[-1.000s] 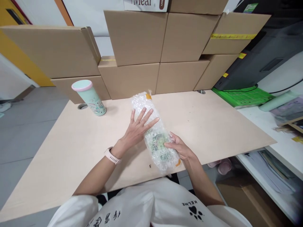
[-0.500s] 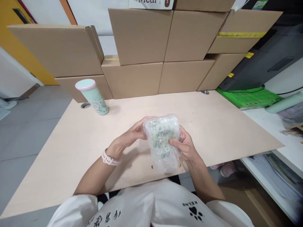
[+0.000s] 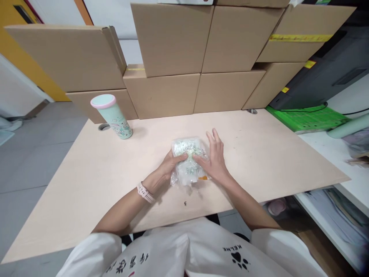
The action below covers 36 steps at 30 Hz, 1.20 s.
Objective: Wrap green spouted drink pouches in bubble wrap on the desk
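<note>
A bundle of clear bubble wrap [image 3: 186, 159] with something green inside lies folded on the pale wooden table [image 3: 86, 181]. My left hand [image 3: 170, 164] curls round its left side, the thumb pressing on top. Against the bundle's right side rests my right hand [image 3: 212, 158], its thumb on the wrap and its fingers stretched out and pointing away from me. A strip of orange tape [image 3: 203, 177] shows at the bundle's near edge.
A mint cup with a pink lid [image 3: 112, 116] stands at the back left. Stacked cardboard boxes [image 3: 170, 61] wall off the far edge. A green mat [image 3: 305, 117] and a dark machine [image 3: 323, 73] sit at the right, above shelves.
The long strip of bubble wrap has been folded over the green item into a compact bundle, lifted, then set back down on the table. Both hands now press it there.
</note>
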Available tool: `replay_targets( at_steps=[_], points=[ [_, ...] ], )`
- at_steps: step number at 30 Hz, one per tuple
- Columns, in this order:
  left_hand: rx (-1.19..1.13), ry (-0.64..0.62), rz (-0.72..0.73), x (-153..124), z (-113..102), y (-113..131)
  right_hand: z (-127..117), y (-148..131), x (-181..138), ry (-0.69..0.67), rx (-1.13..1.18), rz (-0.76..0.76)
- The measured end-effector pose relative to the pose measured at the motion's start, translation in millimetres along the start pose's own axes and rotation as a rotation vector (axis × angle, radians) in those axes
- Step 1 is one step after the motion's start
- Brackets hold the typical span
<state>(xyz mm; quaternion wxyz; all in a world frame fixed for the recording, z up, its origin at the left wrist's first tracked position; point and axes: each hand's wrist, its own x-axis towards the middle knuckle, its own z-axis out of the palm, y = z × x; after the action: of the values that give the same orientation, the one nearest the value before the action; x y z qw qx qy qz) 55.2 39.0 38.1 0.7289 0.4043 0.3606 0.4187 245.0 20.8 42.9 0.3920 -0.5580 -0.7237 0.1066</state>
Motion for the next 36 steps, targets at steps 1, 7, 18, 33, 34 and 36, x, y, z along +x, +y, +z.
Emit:
replay_targets(
  at_steps=[1, 7, 18, 33, 34, 36],
  points=[
    [0.085, 0.045, 0.037, 3.1, -4.1, -4.3, 4.3, 3.8, 2.4, -0.096, -0.043, -0.068],
    [1.116, 0.284, 0.406, 7.3, -18.0, -18.9, 34.2, 15.6, 7.3, -0.492, -0.154, -0.174],
    [1.651, 0.136, 0.376, 7.8, -25.7, -29.6, 49.9, 16.0, 6.7, -0.431, -0.182, -0.212],
    [1.289, 0.474, 0.665, -8.0, -17.8, -14.5, 24.7, 52.5, 10.4, -0.319, 0.456, 0.405],
    [1.245, 0.481, 0.595, -8.4, -17.1, -14.5, 22.8, 50.5, 10.1, -0.382, 0.515, 0.418],
    [1.136, 0.495, 0.472, -9.0, -16.8, -15.5, 20.2, 43.9, 9.6, -0.445, 0.635, 0.41]
  ],
)
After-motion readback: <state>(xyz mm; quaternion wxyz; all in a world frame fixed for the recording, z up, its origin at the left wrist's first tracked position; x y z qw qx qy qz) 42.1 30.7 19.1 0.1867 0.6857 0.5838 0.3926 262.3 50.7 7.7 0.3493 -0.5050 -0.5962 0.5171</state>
